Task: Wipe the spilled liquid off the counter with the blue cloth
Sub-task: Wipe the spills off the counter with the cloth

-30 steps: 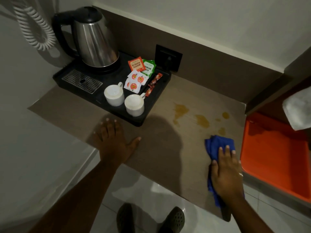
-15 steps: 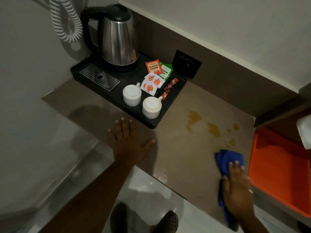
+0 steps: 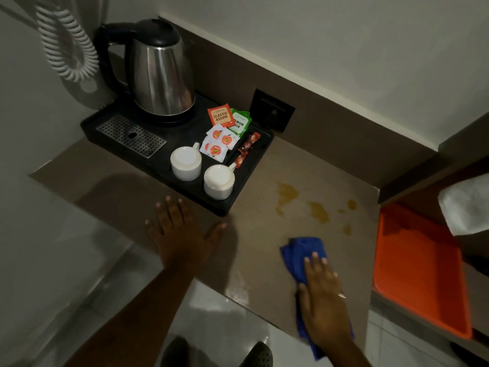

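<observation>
Yellow-brown spilled liquid [image 3: 318,211] lies in several patches on the brown counter [image 3: 254,260], right of the black tray. A crumpled blue cloth [image 3: 299,251] rests on the counter below the spill, a short gap away from it. My right hand [image 3: 321,303] presses flat on the cloth's near part, and its tail hangs over the counter's front edge. My left hand [image 3: 181,234] lies flat on the counter with fingers spread, just in front of the tray, holding nothing.
A black tray [image 3: 246,192] holds a steel kettle [image 3: 161,72], two upturned white cups [image 3: 186,162] and tea sachets [image 3: 221,133]. An orange tray [image 3: 418,276] sits lower at the right, with a white towel [image 3: 468,205] above it. A coiled white cord [image 3: 66,46] hangs at the left wall.
My right hand has slid the blue cloth leftward along the counter, below the spill. The left hand stays flat in front of the tray. The camera view has shifted.
</observation>
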Demonstrator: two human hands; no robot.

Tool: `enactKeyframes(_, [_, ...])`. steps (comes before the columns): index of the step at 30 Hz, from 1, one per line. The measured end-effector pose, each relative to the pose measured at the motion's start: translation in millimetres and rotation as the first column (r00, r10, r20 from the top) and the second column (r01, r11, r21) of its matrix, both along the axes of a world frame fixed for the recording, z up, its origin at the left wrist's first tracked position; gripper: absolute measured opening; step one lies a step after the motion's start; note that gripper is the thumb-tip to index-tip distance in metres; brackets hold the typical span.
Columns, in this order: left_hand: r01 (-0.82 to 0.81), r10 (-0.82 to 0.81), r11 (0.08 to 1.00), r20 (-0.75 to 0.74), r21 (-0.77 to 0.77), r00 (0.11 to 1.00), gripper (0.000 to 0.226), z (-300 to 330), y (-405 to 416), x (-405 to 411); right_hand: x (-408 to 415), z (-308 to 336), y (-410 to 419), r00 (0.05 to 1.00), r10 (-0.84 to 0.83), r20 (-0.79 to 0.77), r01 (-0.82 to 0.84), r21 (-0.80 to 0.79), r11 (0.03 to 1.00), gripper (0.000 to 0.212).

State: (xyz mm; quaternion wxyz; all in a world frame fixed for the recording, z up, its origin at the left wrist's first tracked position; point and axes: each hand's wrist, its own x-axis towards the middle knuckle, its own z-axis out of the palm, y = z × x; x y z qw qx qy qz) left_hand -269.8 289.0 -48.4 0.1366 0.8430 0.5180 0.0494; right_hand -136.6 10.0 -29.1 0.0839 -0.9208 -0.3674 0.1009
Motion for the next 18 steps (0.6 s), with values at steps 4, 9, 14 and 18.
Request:
enactKeyframes(4, [0.0,0.0,1.0,0.001,0.013,1.0,0.119,-5.5,1.5,-0.1,58.6,7.1,-7.8,0.922,-0.386,0.032,0.386,-0.012,0.922,0.057])
enactKeyframes(9, [-0.007,0.007,1.0,-0.006,0.02,1.0,0.116,-6.3,-0.5,2.6,71.8,13.9,88.9,0.835,-0.55,0.002,0.55,-0.001,0.835,0.059])
enactKeyframes(14, [0.004,-0.003,0.999,-0.03,0.039,1.0,0.117,-7.1,0.8,2.3,26.5,6.0,63.7,1.0,-0.018,0.009,0.018,0.022,1.0,0.058])
enactKeyframes(18, [0.012,-0.01,0.999,-0.049,0.035,0.999,0.12,-3.7,2.2,2.0,72.8,3.4,8.0,0.961,-0.274,0.032,0.274,0.007,0.962,0.057])
